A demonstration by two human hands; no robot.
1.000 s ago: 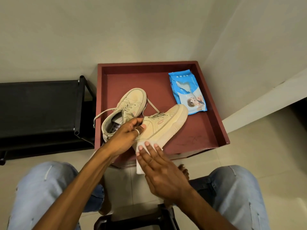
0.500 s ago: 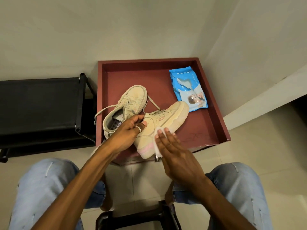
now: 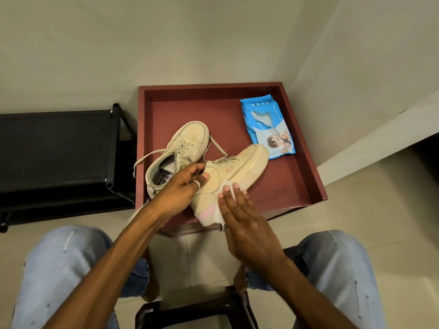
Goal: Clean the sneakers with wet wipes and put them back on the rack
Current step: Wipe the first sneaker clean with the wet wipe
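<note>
Your left hand (image 3: 183,187) grips the nearer sneaker (image 3: 234,170) at its collar, fingers and thumb curled round the upper, a ring (image 3: 197,184) on one finger; the shoe is tilted, its heel raised over the front edge of the maroon tray (image 3: 308,150) and its toe pointing toward the tray's far right corner; whether the toe touches the tray floor, I cannot tell. Your right hand (image 3: 242,222) lies flat against the shoe's side near the heel, fingers straight and close together, pressing a white wet wipe (image 3: 218,214) onto the upper and the sole edge; the wipe shows past your fingertips and beside your palm. The second sneaker (image 3: 184,146) lies inside the tray, left of centre, just behind the gripped one, a lace looping out over the tray's left rim; the blue pack of wet wipes (image 3: 267,129) lies flat in the tray's far right part, near the nearer sneaker's toe. The black shoe rack (image 3: 59,143) stands just left of the tray; your knees in pale jeans (image 3: 71,269) sit on the tray's near side, a black stool (image 3: 190,312) between them.
</note>
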